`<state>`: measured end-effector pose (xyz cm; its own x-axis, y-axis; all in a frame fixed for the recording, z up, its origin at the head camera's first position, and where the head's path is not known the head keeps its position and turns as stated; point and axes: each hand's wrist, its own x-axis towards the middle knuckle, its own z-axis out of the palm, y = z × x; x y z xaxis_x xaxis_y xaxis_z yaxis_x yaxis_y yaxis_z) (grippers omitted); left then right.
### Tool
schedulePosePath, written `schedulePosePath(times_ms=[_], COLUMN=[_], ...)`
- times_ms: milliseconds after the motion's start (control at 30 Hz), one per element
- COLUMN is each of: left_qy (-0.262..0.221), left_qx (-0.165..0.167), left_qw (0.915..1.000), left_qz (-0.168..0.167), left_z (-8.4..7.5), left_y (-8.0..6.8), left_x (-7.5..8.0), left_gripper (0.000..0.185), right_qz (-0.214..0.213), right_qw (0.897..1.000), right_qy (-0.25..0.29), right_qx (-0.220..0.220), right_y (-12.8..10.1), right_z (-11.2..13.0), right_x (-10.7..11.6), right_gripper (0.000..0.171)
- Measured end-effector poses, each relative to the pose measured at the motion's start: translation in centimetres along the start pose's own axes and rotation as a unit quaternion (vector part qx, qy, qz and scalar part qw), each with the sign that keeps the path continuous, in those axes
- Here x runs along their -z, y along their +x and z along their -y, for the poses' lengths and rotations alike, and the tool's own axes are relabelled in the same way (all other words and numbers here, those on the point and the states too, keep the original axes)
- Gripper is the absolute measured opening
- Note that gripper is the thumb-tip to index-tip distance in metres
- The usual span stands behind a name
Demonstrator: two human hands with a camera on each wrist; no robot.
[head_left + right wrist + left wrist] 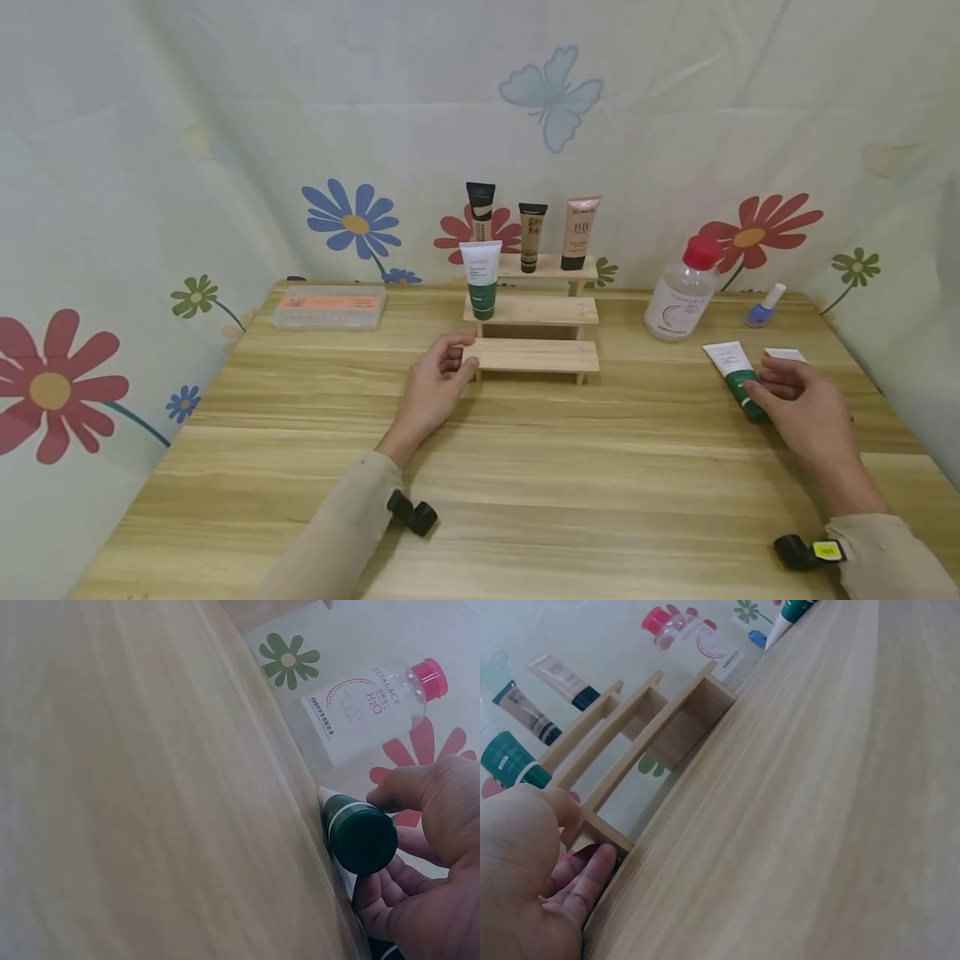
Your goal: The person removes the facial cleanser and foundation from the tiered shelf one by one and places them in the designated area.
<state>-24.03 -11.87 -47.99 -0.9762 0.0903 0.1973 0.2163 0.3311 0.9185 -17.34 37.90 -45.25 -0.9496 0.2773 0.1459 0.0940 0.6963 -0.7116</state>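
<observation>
My left hand [438,375] grips the left end of a three-step wooden display rack [536,356] at its lowest step. In the left wrist view the thumb lies above the step and the fingers bend against its end. A white and green squeeze tube [483,279] stands on the middle step. My right hand [810,412] pinches another white and green squeeze tube [735,375], which lies on the table; its dark green cap [365,841] shows between thumb and fingers. Beneath that hand lies a further tube [786,356], mostly hidden.
On the top step stand a black tube [481,200], a small gold tube [530,240] and a pink BB cream tube [581,233]. A clear bottle with a red cap [678,300] and blue nail polish [761,310] stand right. A clear plastic case [330,308] lies left.
</observation>
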Motion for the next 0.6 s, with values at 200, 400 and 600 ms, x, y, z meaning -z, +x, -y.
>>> schedulePosePath(times_ms=[200,400,600], left_qy=[0.000,0.000,0.002], left_qx=[-0.002,-0.003,-0.003], left_qw=[1.0000,1.0000,1.0000], left_qz=[0.000,0.001,0.003], left_z=[0.0,0.1,0.1], left_y=[0.0,0.0,0.0], left_x=[0.0,0.0,0.0], left_gripper=[0.032,0.033,0.032], right_qz=[-0.013,-0.021,-0.041], right_qw=[1.000,1.000,0.999], right_qy=[0.013,0.010,0.013], right_qx=[0.006,0.003,0.003], right_y=[0.0,0.1,0.2], right_z=[0.1,0.5,1.5], right_x=[0.1,0.4,0.5], right_gripper=[0.056,0.056,0.055])
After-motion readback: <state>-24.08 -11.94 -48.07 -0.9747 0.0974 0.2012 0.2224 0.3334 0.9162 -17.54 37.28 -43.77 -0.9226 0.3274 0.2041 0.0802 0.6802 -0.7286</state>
